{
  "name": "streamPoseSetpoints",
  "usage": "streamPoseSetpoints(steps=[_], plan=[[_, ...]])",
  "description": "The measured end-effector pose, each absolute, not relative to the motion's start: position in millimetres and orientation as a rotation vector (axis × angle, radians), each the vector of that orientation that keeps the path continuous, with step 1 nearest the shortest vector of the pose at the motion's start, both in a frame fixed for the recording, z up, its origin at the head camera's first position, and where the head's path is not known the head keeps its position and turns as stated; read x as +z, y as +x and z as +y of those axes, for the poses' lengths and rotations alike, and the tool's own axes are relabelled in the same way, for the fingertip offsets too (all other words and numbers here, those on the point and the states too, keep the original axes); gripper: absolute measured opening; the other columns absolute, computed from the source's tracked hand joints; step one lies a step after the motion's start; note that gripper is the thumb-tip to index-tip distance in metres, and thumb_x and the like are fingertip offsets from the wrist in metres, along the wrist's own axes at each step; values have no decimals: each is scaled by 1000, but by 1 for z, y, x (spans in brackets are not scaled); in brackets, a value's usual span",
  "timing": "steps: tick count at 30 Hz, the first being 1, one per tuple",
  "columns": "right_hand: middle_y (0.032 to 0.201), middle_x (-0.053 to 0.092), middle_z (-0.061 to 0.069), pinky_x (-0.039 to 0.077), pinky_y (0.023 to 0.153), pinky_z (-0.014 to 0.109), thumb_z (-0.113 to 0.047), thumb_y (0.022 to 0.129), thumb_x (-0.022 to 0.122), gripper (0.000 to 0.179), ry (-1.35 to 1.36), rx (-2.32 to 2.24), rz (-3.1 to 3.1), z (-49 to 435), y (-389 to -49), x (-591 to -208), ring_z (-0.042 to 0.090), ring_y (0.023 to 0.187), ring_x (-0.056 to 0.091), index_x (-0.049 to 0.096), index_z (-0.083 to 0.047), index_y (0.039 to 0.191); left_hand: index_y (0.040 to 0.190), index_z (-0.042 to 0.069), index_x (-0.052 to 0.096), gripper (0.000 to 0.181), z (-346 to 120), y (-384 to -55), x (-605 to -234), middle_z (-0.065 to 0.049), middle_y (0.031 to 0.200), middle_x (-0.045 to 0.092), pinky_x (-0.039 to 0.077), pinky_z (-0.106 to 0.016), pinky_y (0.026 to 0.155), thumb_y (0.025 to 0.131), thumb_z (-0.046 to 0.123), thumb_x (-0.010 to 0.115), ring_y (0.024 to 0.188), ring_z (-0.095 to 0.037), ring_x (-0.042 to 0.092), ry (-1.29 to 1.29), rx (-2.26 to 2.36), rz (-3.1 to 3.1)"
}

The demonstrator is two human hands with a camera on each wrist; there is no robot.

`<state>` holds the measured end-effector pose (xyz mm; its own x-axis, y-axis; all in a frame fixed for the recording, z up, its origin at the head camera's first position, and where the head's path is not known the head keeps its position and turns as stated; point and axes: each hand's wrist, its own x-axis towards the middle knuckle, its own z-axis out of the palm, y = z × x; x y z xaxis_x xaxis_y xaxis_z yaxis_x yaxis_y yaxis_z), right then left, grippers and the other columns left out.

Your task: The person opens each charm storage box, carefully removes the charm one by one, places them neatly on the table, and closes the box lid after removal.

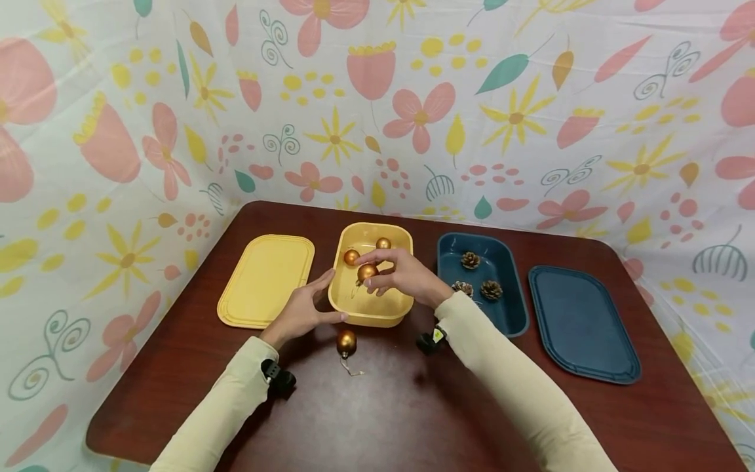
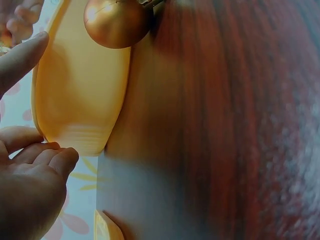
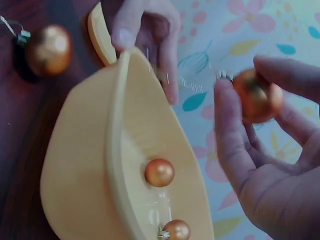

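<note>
My right hand [image 1: 408, 274] pinches a shiny copper-orange ball ornament [image 1: 367, 273] between thumb and fingertips, above the yellow plastic box [image 1: 371, 321]. A thin string hangs from its metal cap. Two similar ball ornaments, one at the left [image 1: 351, 257] and one farther back [image 1: 383, 243], lie inside the box. With its thumb at the front rim and its fingers against the left side, my left hand [image 1: 297, 313] holds the box. Another ball ornament [image 1: 347, 342] with a string loop lies on the table in front, close to the left thumb.
A flat yellow lid [image 1: 265, 282] lies left of the yellow box. To the right stands a dark blue box [image 1: 519, 314] with pine cones [image 1: 491, 289] in it, partly behind my right forearm. Beyond that lies a dark blue lid [image 1: 584, 321]. Patterned cloth [image 1: 413, 164] hangs behind the table.
</note>
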<state>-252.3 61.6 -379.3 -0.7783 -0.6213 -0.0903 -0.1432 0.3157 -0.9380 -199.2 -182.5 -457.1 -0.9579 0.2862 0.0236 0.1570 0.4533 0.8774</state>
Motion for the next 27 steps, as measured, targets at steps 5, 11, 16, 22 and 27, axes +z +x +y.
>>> streamPoseSetpoints(steps=[5,11,16,22,27], plan=[[114,64,11,57,87,42,-12,89,77,33,-801,-1420,2231,68,-236,-382,25,99,68,63,-9,119,158,4,27,103,-182,-199,-460,-9,167,25,32,-44,122,78,25,88,152,-27,32,401,1546,2561],[109,69,6,56,89,39,-9,87,77,26,-870,-1372,2319,73,-218,-389,18,102,66,65,-10,111,159,4,26,103,-182,-201,-461,-8,168,23,31,-43,122,78,25,87,153,-26,30,412,1554,2553],[112,70,5,59,85,33,-9,88,76,27,-879,-1348,2359,74,-208,-394,18,100,69,69,-13,114,159,3,27,103,-184,-202,-461,-9,168,23,31,-44,123,78,24,88,153,-27,30,412,1570,2552],[112,72,4,59,87,33,-11,88,76,30,-955,-1320,2414,80,-193,-403,17,99,71,72,-10,118,159,4,27,103,-182,-201,-461,-8,168,23,31,-44,122,78,25,87,153,-26,30,417,1550,2547],[107,74,3,61,80,33,-13,87,78,26,-1096,-1164,2543,77,-182,-414,15,92,71,73,-10,113,158,2,27,102,-183,-200,-459,-11,167,25,33,-46,121,78,25,87,151,-30,32,432,1558,2568]])
